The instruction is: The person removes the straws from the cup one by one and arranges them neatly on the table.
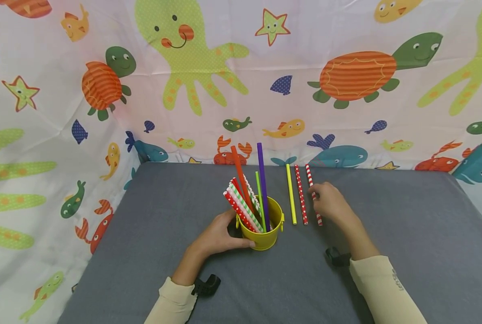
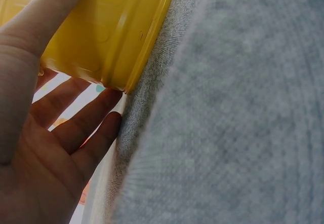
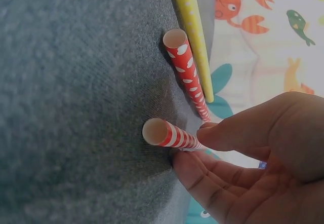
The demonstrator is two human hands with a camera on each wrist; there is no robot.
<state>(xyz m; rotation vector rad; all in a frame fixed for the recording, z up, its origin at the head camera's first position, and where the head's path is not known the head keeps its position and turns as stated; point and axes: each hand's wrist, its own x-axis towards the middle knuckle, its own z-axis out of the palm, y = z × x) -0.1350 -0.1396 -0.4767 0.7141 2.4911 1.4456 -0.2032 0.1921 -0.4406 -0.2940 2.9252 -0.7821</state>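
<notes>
Held upright, the yellow pail (image 1: 264,242) bears straws (image 1: 244,206), plain and patterned, tipped between ten and twelve o'clock. Toward two o'clock, a pinched red-and-white striped straw (image 3: 177,136) points near twelve beside a white-flecked red straw (image 1: 301,195) and a yellow straw (image 1: 291,195).

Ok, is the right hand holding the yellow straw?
No, the right hand pinches the red-and-white striped straw, while the yellow straw lies apart.

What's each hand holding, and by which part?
The left hand holds the yellow bucket by its side; the right hand pinches the red-striped straw near its middle.
</notes>
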